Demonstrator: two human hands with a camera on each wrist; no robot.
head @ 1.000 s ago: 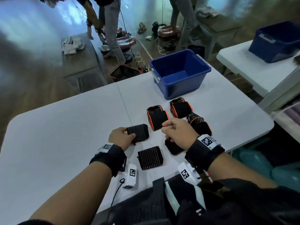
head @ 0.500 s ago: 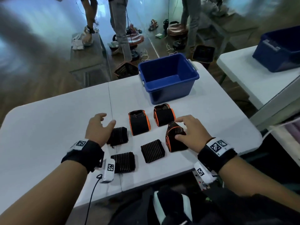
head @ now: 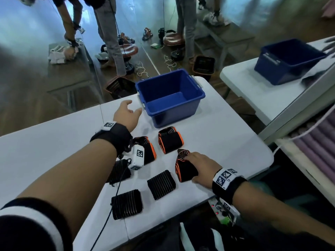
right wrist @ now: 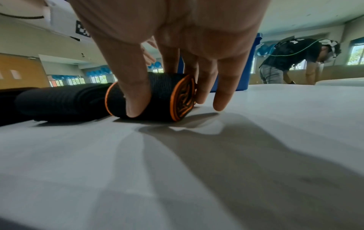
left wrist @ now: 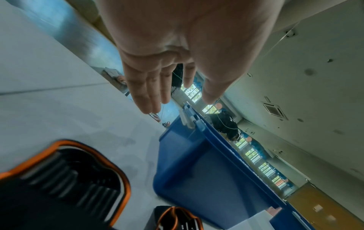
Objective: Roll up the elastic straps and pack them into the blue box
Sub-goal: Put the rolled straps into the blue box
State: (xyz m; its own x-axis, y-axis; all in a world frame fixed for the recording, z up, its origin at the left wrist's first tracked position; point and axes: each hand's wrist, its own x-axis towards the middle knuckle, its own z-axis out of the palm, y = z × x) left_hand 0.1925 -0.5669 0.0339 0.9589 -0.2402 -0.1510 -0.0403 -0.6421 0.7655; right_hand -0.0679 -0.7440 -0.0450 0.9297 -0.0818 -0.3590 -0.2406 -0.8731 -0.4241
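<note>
A wide white folding surface (head: 45,151) carried everything. On it, just beyond the left fingertips, stood an open blue plastic box (head: 170,98) with pale handle clips, nothing visible inside it.

The left hand (head: 126,115) hung above the surface beside the box's near-left corner, its fingers (left wrist: 149,90) straight and slightly spread, holding nothing and not touching the box.

The right hand (head: 201,165) lay low at the near right edge, its thumb and fingers (right wrist: 135,93) curled round a rolled black elastic strap with orange edging (head: 184,169), which rested on the surface under them; the roll's spiral end (right wrist: 184,99) faced the little-finger side.

Two more rolled black straps with orange trim lay between the right fingers and the box: one (head: 170,140) just past the fingertips, another (head: 147,149) partly hidden under the left wrist.

To the thumb side of the right hand lay three flat ribbed black straps: one (head: 161,184) just beside the held roll, one (head: 126,203) nearer the person, one (head: 119,171) under the left forearm.
</note>
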